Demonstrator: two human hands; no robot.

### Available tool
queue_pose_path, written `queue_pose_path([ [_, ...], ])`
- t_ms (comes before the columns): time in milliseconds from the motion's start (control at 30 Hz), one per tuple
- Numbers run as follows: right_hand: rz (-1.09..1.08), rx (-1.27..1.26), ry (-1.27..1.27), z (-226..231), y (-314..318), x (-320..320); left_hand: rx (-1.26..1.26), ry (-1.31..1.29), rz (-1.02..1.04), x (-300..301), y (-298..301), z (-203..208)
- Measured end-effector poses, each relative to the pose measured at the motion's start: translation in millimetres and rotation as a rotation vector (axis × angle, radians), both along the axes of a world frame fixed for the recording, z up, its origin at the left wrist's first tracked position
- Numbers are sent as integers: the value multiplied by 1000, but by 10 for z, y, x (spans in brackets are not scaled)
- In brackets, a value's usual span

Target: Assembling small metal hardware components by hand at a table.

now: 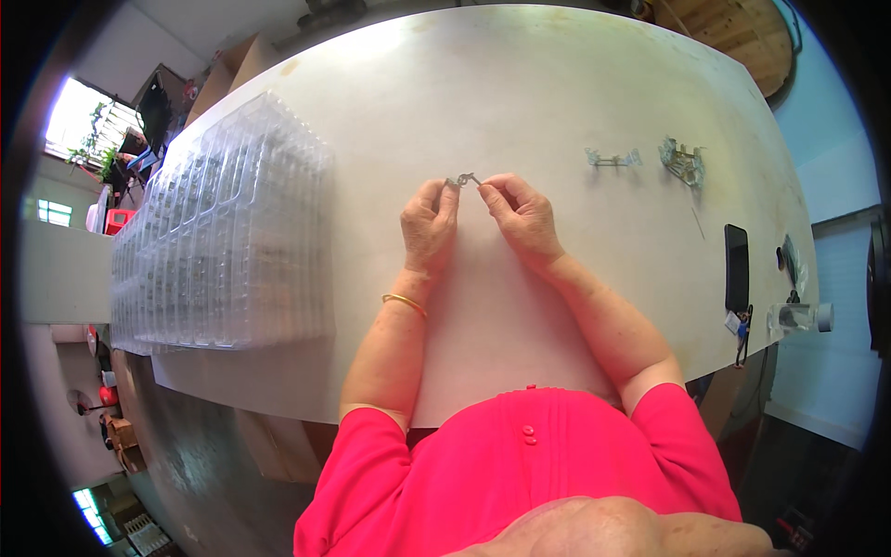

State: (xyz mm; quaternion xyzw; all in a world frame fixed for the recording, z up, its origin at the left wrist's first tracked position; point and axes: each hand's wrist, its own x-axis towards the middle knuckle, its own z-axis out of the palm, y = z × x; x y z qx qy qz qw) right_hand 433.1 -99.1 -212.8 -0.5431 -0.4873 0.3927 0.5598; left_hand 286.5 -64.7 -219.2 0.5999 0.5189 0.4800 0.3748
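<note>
Over the middle of the white table, my two hands meet at a small dark metal piece [466,178] with a loop or hook shape. My left hand [431,223] pinches its left end between thumb and forefinger. The right end is pinched the same way by my right hand [522,215]. The piece is too small to tell its exact kind. To the right lie a small metal part with a bar between two pale ends [613,160] and a cluster of similar metal parts [682,165]. A thin metal pin [698,223] rests just below the cluster.
A tall stack of clear plastic trays [223,232] fills the table's left side. Along the right edge are a black phone [736,267], keys [742,327] and a clear plastic bottle [800,317] lying on its side. A round wooden tabletop [729,37] stands beyond the far right edge.
</note>
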Motion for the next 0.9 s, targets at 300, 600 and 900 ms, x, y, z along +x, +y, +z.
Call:
queue_pose_path([
  [300,12,-44,-97,74,-15,14,287,209,3,-48,14,62],
  [600,154,-123,197,116,7,63,533,336,-54,-12,3,38],
  [900,287,-298,539,125,77,208,653,458,-103,-1,-5,70],
])
